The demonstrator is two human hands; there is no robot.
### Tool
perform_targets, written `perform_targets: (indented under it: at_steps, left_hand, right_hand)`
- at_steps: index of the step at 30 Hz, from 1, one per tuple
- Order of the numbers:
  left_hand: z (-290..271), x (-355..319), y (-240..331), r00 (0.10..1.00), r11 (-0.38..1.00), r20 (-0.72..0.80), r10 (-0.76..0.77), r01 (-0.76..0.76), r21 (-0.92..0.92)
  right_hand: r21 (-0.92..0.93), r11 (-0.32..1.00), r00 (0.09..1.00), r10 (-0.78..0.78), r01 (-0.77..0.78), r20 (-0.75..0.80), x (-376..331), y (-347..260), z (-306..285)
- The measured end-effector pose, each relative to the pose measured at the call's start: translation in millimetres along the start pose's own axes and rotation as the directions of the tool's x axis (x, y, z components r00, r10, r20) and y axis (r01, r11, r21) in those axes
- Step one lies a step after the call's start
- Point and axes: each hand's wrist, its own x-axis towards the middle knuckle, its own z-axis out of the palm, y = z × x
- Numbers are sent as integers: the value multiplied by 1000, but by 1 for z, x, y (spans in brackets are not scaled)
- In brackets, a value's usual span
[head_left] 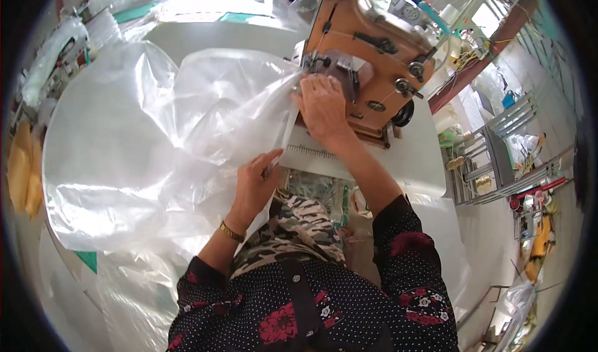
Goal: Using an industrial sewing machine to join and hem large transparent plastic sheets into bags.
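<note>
A large clear plastic sheet (218, 103) spreads over the table on the left, its folds gathering toward an orange-brown sewing machine (389, 53). My right hand (322, 106) is at the machine's working end, its fingers close together and bent over the gathered plastic; the fingertips are partly lost against the metal parts. Nearer to me, my left hand (255, 182) pinches the sheet's edge between thumb and forefinger. That edge runs up from the left hand to the right one. The needle area is hidden behind my right hand.
The pale table (414, 165) carries the machine, with a ruler-like marked strip (311, 151) along its near side. More clear plastic (134, 290) hangs at the lower left. A metal rack (498, 162) stands on the right, and yellow-orange material (23, 168) lies at the far left.
</note>
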Motion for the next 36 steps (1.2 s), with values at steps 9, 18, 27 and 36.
perform_targets:
  at_steps: [9,18,27,36]
  left_hand:
    - [4,4,-4,999,996,-19,-45,44,-84]
    - [4,2,-3,999,994,-17,-39,37,-108]
    - [7,0,-8,1000,997,-6,0,-1,-76]
    - [5,4,0,999,996,-40,29,-32,-85]
  right_hand:
    - [472,878,922,241,-75,-303,16,18,-80]
    - [89,988,737,-35,129,-675,68,24,-81]
    - [-176,982,791,-156,63,-592,118,31,-92]
    - [77,990,742,140,-118,-656,124,7,-120]
